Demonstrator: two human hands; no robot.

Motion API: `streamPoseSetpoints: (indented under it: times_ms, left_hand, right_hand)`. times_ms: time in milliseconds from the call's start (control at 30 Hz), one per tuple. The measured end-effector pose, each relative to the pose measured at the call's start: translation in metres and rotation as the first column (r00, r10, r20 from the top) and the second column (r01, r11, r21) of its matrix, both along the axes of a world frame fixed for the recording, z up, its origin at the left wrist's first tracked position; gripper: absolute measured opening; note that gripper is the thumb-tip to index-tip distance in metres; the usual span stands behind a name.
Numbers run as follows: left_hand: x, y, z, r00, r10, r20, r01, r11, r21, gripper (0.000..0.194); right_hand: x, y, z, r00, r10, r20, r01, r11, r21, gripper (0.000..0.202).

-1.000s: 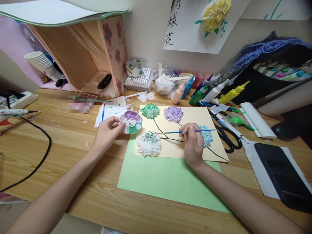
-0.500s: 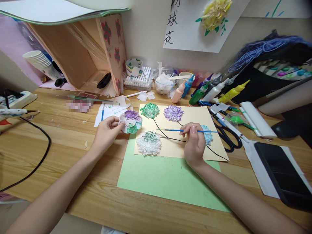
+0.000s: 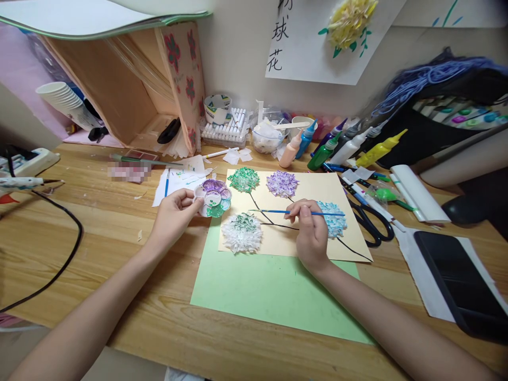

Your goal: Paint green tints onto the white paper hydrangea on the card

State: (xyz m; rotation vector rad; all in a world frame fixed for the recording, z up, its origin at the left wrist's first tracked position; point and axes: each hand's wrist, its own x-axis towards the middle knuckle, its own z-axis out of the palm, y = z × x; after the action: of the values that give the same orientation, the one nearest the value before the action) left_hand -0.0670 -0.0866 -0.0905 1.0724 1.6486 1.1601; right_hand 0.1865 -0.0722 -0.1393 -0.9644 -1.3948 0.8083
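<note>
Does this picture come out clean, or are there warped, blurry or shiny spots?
Head view: even, soft light overall; the phone shows dark, glossy sheen; the forearms stretch wide towards the lower corners, as with a wide lens; a pixelated patch hides something on the wooden table; the paintbrush's fine tip is too small to judge.

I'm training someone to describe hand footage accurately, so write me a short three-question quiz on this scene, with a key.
1. Which hand holds the thin, blue-handled paintbrush?
2. True or false: the scissors with black looped handles lie closer to the left hand than to the right hand.
3. Fill in the blank: the cream rectangular paper sheet lies partly over a pale ____ paper sheet.

Key: 1. The right hand; 2. False; 3. green.
</note>
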Motion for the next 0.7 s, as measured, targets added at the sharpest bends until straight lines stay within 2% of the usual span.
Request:
streamPoseSetpoints:
  times_ms: [133,267,467,600,700]
  left_hand:
    - [-0.0001,0.0,-0.0005,1.0,-0.003,-0.006,0.003,1.0,-0.001,0.021]
    - [-0.0004,0.0006,-0.0009,1.0,-0.008,-0.029,0.008,1.0,-0.006,0.02]
    - [0.0009,0.0003,-0.001,1.0,-0.001,-0.015,0.001,1.0,-0.018,0.021]
    - [0.0044,-0.001,0.0019,1.0,0.019,-0.005,-0.019,0.999,-0.034,0.021]
    - [0.0053,-0.0015,0.0029,1.0,0.027,-0.007,-0.027,0.999,-0.03,0.022]
  right_hand:
    - [0.0,-0.0003,0.0001,0.997,0.052,0.063,-0.051,0.999,-0.007,0.03]
    - [0.0008,-0.0004,-0.0009,1.0,-0.011,0.008,0.011,1.0,0.007,0.031]
    - [0.0003,-0.0004,-0.0012,0.998,0.015,0.055,-0.017,0.999,0.03,0.03]
    - [-0.0004,-0.0029,-0.0003,1.0,-0.018,-0.01,0.02,0.99,0.138,0.028]
    - [0.0002,-0.0075,0.0007,0.995,0.09,0.052,-0.1,0.964,0.247,0.023]
